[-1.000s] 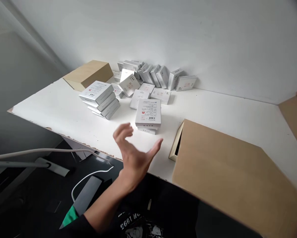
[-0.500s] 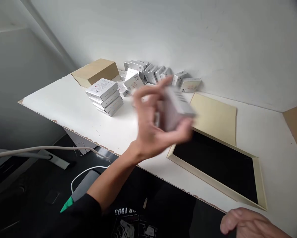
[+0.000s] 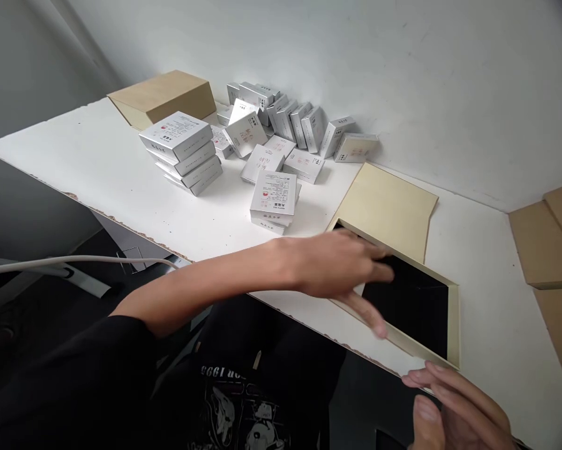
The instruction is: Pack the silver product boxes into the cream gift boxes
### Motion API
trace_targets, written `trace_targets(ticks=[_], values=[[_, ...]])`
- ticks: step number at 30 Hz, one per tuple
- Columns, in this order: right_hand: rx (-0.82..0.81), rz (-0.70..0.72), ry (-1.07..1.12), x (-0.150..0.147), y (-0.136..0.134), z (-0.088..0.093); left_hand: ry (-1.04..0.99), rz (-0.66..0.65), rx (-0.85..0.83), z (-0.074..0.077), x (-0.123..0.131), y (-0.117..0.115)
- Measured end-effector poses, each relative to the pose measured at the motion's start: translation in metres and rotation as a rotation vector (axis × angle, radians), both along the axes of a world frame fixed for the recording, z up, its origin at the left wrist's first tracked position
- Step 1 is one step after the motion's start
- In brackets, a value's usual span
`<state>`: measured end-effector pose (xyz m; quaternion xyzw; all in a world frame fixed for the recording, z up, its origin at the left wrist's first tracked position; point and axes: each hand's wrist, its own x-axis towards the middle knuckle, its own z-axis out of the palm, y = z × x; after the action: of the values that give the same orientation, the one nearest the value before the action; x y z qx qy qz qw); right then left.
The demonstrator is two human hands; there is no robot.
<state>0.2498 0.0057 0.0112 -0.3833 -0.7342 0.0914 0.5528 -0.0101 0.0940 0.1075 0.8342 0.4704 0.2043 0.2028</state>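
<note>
My left hand (image 3: 337, 265) reaches across the left part of a cream open box (image 3: 454, 331) with a black inside. Its fingers are spread, slightly blurred, and no object shows in them. At the lower right, my right hand (image 3: 468, 406) is beside the box's near corner, thumb apart from the stretched fingers, holding nothing visible. A small white carton (image 3: 274, 194) with printed text lies on another one behind my left forearm. To the left rises a stack of similar cartons (image 3: 182, 137). More white cartons (image 3: 262, 162) lie flat or lean further back.
A tan box (image 3: 163, 94) stands at the back left. Behind the open box lies a flat cream panel (image 3: 388, 200). Brown cardboard (image 3: 543, 244) is at the right, and a wall (image 3: 426, 81) runs along the back. The white table's front edge (image 3: 135, 234) is chipped.
My left hand held a small white carton; now the hand is without it and lower, over the open box. My right hand's fingers have straightened. The view has shifted slightly.
</note>
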Motion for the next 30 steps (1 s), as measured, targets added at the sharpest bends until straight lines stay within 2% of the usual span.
trace_targets(ticks=[2, 3, 5, 6, 7, 9, 13, 16, 18, 19, 21, 23, 25, 27, 30], values=[[0.072, -0.059, -0.006, -0.001, 0.005, -0.002, -0.106, 0.273, 0.323, -0.007, -0.022, -0.012], [0.103, -0.097, -0.002, -0.002, 0.007, -0.003, -0.109, 0.479, 0.430, -0.013, -0.033, -0.018], [0.098, -0.176, 0.027, -0.005, 0.010, -0.008, -0.099, 0.936, 0.494, -0.030, -0.050, -0.026], [0.067, -0.213, 0.047, -0.008, 0.011, -0.011, -0.087, 1.075, 0.457, -0.039, -0.056, -0.029], [0.046, -0.251, 0.070, -0.010, 0.012, -0.013, -0.076, 1.154, 0.399, -0.048, -0.059, -0.031], [0.072, -0.309, 0.093, -0.012, 0.014, -0.017, -0.089, 1.226, 0.323, -0.064, -0.060, -0.031], [0.196, -0.357, 0.127, -0.006, 0.017, -0.023, -0.183, 1.241, 0.336, -0.080, -0.059, -0.024], [0.152, -0.312, 0.085, 0.005, 0.017, -0.024, -0.285, 1.187, 0.530, -0.074, -0.061, -0.019], [0.111, -0.313, 0.058, 0.009, 0.015, -0.023, -0.389, 1.020, 0.642, -0.060, -0.059, -0.019], [0.108, -0.321, 0.063, 0.008, 0.014, -0.022, -0.436, 0.872, 0.635, -0.050, -0.056, -0.019], [0.109, -0.323, 0.099, 0.003, 0.013, -0.019, -0.447, 0.491, 0.484, -0.028, -0.045, -0.018], [0.086, -0.290, 0.154, -0.004, 0.012, -0.016, -0.319, 0.123, 0.255, -0.009, -0.028, -0.015], [0.061, -0.255, 0.204, -0.010, 0.011, -0.014, -0.100, -0.107, 0.046, 0.002, -0.008, -0.009], [0.047, -0.236, 0.223, -0.013, 0.010, -0.012, 0.104, -0.167, -0.102, 0.005, 0.012, -0.001], [0.068, -0.241, 0.211, -0.011, 0.007, -0.012, 0.286, -0.122, -0.193, -0.001, 0.032, 0.009]])
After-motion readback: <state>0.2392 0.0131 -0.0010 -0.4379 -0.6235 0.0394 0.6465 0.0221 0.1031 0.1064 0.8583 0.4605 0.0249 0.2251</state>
